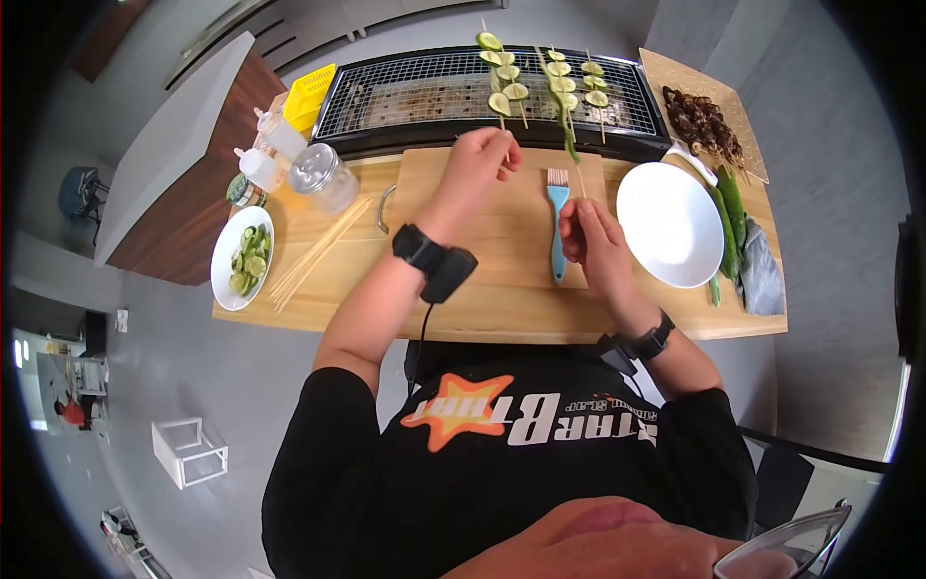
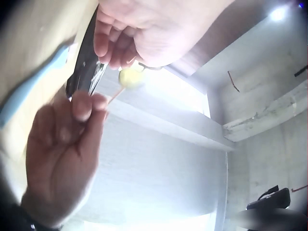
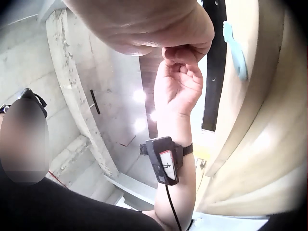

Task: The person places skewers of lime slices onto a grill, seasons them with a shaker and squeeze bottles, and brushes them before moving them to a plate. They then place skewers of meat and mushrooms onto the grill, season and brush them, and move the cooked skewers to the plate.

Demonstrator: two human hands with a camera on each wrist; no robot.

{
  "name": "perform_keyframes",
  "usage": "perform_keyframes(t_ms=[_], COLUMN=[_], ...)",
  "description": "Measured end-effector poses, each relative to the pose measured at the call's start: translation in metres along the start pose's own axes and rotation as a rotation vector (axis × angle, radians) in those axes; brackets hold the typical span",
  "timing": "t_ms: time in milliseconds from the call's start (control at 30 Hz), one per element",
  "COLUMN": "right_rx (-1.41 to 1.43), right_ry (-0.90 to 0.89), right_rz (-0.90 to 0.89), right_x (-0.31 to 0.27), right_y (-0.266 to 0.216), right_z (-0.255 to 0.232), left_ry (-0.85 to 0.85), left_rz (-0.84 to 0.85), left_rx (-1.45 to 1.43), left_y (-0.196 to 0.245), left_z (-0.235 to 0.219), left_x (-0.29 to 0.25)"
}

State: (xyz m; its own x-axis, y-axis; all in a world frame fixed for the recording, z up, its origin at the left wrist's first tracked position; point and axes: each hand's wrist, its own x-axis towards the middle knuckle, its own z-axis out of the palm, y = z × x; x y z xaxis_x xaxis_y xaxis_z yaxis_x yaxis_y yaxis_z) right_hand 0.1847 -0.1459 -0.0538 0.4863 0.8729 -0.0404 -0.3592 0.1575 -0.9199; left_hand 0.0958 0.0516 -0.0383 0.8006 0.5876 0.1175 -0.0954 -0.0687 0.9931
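Note:
My left hand [image 1: 475,166] is over the back of the cutting board [image 1: 434,207], fingertips pinching the lower end of a skewer of cucumber slices [image 1: 499,103] that points out over the grill [image 1: 405,101]. Lower and to the right, my right hand [image 1: 600,246] pinches the bare end of a skewer with a long green cucumber strip [image 1: 562,108]. In the left wrist view, this skewer's stick [image 2: 115,94] rises from the right fingertips. More cucumber skewers [image 1: 596,97] lie on the grill mesh. A blue basting brush [image 1: 558,232] rests on the board beside the right hand.
Left: a bowl of cucumber slices [image 1: 228,246], bare bamboo skewers [image 1: 318,253], a glass jar [image 1: 333,188], squeeze bottles [image 1: 258,170] and a yellow basket [image 1: 309,96]. Right: a white bowl [image 1: 669,224], whole cucumbers [image 1: 731,207], a grey cloth [image 1: 762,270] and browned skewers [image 1: 699,121] on a board.

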Motion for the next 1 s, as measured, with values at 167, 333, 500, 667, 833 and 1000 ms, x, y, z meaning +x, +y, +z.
perform_keyframes(t_ms=[167,333,500,667,833,1000], right_rx=[0.038,0.023,0.031,0.029,0.039,0.023], right_ry=[0.018,0.004,-0.037,-0.048,-0.052,-0.051], right_rz=[0.005,-0.014,0.007,0.021,0.029,0.019], right_x=[-0.008,-0.012,-0.015,-0.017,-0.019,-0.021], right_y=[-0.006,-0.015,-0.016,-0.014,-0.014,-0.012], right_z=[-0.008,-0.007,-0.007,-0.008,-0.009,-0.013], left_ry=[0.090,0.086,0.103,0.227,0.194,0.223], left_rz=[-0.127,-0.221,-0.232,-0.097,-0.016,0.035], left_rx=[0.121,0.192,0.331,0.776,0.909,0.937], left_y=[-0.004,-0.011,-0.015,-0.016,-0.010,-0.020], left_z=[-0.026,-0.035,-0.044,-0.052,-0.044,-0.038], left_x=[0.029,0.045,0.051,0.056,0.049,0.052])
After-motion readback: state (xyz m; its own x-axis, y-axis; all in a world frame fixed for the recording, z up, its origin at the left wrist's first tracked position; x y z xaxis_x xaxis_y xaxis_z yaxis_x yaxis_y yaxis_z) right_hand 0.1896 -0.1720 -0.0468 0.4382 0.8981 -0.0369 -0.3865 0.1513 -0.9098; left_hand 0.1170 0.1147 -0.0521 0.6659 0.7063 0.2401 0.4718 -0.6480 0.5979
